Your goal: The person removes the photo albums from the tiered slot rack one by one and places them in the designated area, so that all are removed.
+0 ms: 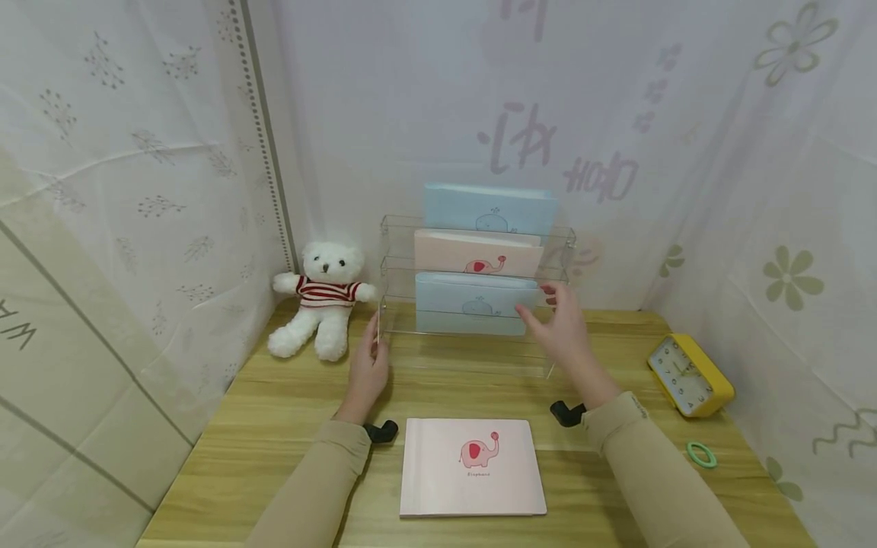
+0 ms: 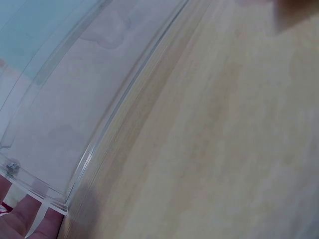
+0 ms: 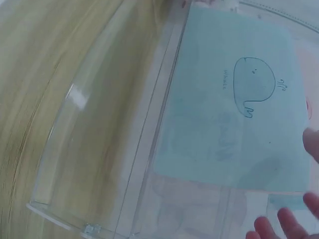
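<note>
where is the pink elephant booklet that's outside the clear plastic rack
In the head view, the booklet lies flat at lower centre on the wooden table, between the beige sleeves, in front of the rack.

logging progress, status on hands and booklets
Left hand against clear rack. Right hand at right edge of front whale booklet. Elephant booklet flat on table. Nothing visibly blocking.

Homey desk nook here, kid's-rm feel all over: wood-grain tbl (image 1: 274, 426) tucked up against patterned drapes (image 1: 356, 114) w/ flowers, sprigs & lettering, white teddy (image 1: 326, 297) in its striped top sitting back L, yellow alarm clock (image 1: 692, 377) over on the R, clear rack (image 1: 570, 237) of pastel whale & elephant bklts (image 1: 473, 293) mid-tbl! Drapes on three sides, so proper rm or curtained-off booth, can't tell.
</note>
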### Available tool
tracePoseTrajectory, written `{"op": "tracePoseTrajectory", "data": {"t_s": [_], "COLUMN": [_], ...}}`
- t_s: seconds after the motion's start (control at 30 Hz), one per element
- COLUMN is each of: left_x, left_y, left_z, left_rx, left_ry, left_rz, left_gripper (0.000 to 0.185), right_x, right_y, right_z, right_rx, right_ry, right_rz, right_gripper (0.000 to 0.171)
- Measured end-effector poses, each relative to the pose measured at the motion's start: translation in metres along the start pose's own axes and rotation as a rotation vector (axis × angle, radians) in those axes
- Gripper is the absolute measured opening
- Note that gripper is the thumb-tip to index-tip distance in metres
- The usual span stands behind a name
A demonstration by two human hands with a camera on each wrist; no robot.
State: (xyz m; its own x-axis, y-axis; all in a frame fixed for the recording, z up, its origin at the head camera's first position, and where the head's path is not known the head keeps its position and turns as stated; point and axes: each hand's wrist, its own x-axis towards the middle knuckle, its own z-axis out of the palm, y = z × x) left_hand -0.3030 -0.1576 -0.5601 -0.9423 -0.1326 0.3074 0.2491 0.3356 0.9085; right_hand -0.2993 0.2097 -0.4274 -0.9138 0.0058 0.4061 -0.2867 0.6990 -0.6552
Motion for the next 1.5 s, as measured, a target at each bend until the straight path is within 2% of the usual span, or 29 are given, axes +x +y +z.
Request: {"op": "tracePoseTrajectory", "data": {"t_s": [0.13, 0.37, 0.77, 0.93, 1.1, 1.33, 1.5], "left_x": [0.000, 0.001, 0.001, 0.002, 0.002, 0.001, 0.001], "left_y": [0.000, 0.000, -0.008, -0.010, -0.009, -0.010, -0.010], "left_z": [0.000, -0.001, 0.000, -0.001, -0.001, -0.001, -0.001], "left_rx": [-0.003, -0.007, -0.006, -0.004, -0.003, 0.001, 0.002], "left_ry": [-0.005, 0.005, -0.005, -0.010, -0.014, -0.029, -0.029], "left_rz": [0.002, 0.014, 0.012, 0.019, 0.010, 0.004, 0.003], "left_gripper": [0.064, 0.064, 0.063, 0.063, 0.063, 0.062, 0.062], "right_x": [0.009, 0.023, 0.039, 0.042, 0.039, 0.033, 0.032], "right_y": [0.002, -0.001, -0.007, -0.007, -0.007, -0.013, -0.021], "right_z": [0.002, 0.006, 0.015, 0.020, 0.025, 0.031, 0.029], "right_rx": [0.061, 0.145, 0.236, 0.302, 0.342, 0.380, 0.379], "right_ry": [0.006, -0.031, -0.075, -0.078, -0.050, 0.036, 0.123], "right_rz": [0.014, 0.014, -0.118, -0.076, -0.048, -0.039, -0.085], "right_gripper": [0.076, 0.073, 0.048, 0.045, 0.039, 0.031, 0.030]}}
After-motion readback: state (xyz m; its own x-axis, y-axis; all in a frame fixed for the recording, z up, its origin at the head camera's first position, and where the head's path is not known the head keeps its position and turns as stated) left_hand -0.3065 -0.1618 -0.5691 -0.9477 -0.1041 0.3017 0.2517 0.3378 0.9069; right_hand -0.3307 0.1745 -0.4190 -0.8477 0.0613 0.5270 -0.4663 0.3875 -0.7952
